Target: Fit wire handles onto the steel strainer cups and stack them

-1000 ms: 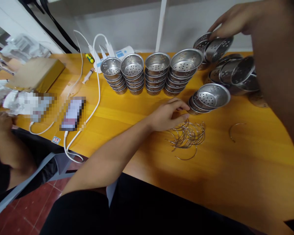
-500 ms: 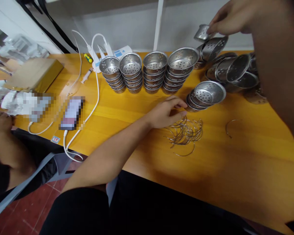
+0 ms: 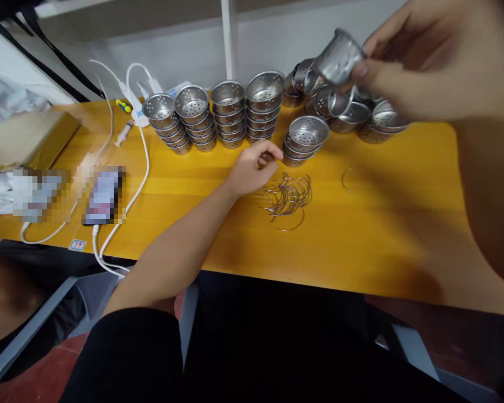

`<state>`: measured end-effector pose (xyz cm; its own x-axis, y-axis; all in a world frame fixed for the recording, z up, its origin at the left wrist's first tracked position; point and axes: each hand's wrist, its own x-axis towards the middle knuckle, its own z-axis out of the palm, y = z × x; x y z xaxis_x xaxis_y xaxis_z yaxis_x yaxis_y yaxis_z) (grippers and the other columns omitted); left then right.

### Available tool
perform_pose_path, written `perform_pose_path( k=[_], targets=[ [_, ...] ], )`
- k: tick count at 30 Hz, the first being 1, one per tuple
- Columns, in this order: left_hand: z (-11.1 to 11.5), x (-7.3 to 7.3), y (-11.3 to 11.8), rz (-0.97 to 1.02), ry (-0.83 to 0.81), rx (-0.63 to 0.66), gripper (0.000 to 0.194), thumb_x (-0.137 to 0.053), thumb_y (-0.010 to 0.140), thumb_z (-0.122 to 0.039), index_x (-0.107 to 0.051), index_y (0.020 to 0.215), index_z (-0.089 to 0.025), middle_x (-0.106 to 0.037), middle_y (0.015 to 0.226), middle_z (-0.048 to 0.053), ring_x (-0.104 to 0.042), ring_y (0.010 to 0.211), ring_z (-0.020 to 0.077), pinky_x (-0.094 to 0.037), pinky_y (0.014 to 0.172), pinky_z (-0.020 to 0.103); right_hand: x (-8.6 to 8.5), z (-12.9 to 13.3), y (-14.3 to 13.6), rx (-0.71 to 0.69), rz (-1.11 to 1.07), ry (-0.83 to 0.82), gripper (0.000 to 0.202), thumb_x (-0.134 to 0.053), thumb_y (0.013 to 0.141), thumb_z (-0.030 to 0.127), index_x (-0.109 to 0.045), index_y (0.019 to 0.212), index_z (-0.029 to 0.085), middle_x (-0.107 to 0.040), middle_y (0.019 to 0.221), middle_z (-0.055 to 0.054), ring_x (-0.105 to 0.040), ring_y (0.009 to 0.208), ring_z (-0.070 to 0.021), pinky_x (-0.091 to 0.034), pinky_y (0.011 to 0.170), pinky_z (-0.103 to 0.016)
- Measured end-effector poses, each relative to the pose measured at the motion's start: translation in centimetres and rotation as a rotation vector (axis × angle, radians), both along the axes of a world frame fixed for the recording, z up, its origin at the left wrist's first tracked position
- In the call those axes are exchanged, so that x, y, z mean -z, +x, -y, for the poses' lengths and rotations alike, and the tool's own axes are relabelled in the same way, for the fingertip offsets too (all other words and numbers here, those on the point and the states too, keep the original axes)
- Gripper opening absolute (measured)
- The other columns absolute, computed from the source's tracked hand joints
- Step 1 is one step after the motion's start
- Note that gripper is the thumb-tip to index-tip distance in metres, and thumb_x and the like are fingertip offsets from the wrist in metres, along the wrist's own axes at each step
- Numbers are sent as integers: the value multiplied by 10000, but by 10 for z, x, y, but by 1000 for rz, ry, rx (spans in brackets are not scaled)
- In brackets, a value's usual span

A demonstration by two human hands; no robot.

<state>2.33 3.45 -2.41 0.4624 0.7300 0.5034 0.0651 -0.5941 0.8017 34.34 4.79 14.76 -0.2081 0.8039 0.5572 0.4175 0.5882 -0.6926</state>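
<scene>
A perforated metal cup (image 3: 338, 59) is pinched in my right hand (image 3: 411, 61), raised above the table and tilted. Beside a short stack of similar cups (image 3: 304, 140) is my left hand (image 3: 254, 168), its fingers curled; whether it touches the stack or holds anything is unclear. Just right of and below that hand lies a pile of thin curved metal wires (image 3: 288, 196). Several taller stacks of cups (image 3: 228, 115) stand in a row behind the left hand. Loose cups (image 3: 348, 115) lie jumbled at the back right, partly hidden by my right hand.
A phone (image 3: 104, 193) with a white cable lies on the yellow table (image 3: 235, 246). Further left are another device (image 3: 44, 196), a cardboard box (image 3: 33, 137) and a syringe (image 3: 125, 133). A single wire (image 3: 344, 180) lies to the right. Another person's arm shows at the left edge.
My right hand has lifted the cup away from the jumbled cups, nearer to the camera. The view has shifted to the right. My left hand stays beside the short stack, its fingers more curled.
</scene>
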Motion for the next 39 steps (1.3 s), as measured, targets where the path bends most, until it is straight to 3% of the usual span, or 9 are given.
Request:
perform_pose_path(
  k=[3, 7, 10, 16, 23, 27, 31, 35, 39],
  targets=[
    [9, -9, 5, 14, 26, -26, 354, -817, 1055, -205, -734, 1392, -273, -833, 1341, 73, -773, 1016, 182, -642, 886, 377, 8, 56, -2, -117, 133, 10, 700, -1112, 923, 920, -861, 1075, 284, -845, 898, -76, -727, 699, -246, -545, 613, -406],
    [22, -12, 20, -41, 67, -9, 964, -1057, 984, -508, -547, 1786, -344, -804, 1509, 118, -811, 1164, 273, -717, 1004, 486, 20, 89, -12, -133, 293, 88, 318, -971, 1075, 617, -830, 1070, 332, -858, 1011, -82, -770, 855, -326, -656, 851, -541],
    [26, -11, 30, -90, 67, -5, 1120, -1122, 978, -576, -488, 1873, -353, -806, 1491, 136, -841, 1277, 341, -747, 1081, 536, 24, 100, -26, -184, 373, 80, 192, -875, 1102, 524, -785, 1079, 356, -859, 1076, -82, -821, 973, -396, -686, 948, -609],
    [17, -14, 31, -49, 145, -79, 1031, -1036, 1049, -379, -444, 1890, -301, -655, 1861, 206, -733, 1723, 418, -669, 1435, 617, 27, 103, -48, -261, 551, 71, 177, -784, 1185, 507, -833, 1144, 342, -880, 1152, -106, -845, 1116, -430, -691, 1079, -652],
    [0, -10, 23, -1, 358, 20, 933, -1007, 1074, -530, -463, 1819, -384, -692, 1827, 136, -677, 1685, 429, -609, 1507, 695, 53, 95, -60, -253, 441, 93, 324, -782, 1144, 429, -941, 1424, 392, -851, 1367, -130, -817, 1242, -452, -697, 1175, -694],
    [4, -20, 15, -115, 357, 37, 815, -969, 1071, -384, -493, 1732, -387, -743, 1726, 106, -715, 1617, 377, -631, 1463, 617, 71, 90, -65, -303, 481, 107, 248, -736, 1133, 338, -935, 1281, 352, -789, 1416, -156, -791, 1332, -460, -684, 1237, -704],
    [1, -25, 12, -150, 410, 20, 871, -976, 1046, -460, -491, 1756, -315, -726, 1686, 149, -724, 1596, 391, -653, 1438, 594, 79, 89, -62, -238, 425, 202, 99, -775, 1137, 303, -870, 1155, 329, -757, 1410, -152, -795, 1309, -466, -704, 1190, -748],
    [-9, -18, 10, -204, 406, -61, 906, -954, 1041, -451, -506, 1811, -288, -679, 1736, 169, -693, 1687, 436, -591, 1503, 660, 81, 94, -52, -126, 377, 264, 60, -903, 1143, 400, -866, 1164, 358, -743, 1570, -145, -740, 1481, -554, -606, 1318, -936],
    [-17, -13, 7, -267, 381, -95, 831, -918, 1098, -417, -544, 1827, -277, -650, 1785, 192, -630, 1788, 463, -531, 1554, 679, 88, 95, -41, -74, 323, 230, 251, -863, 1220, 616, -876, 1296, 376, -756, 1592, -176, -732, 1535, -561, -591, 1374, -947]
  ],
)
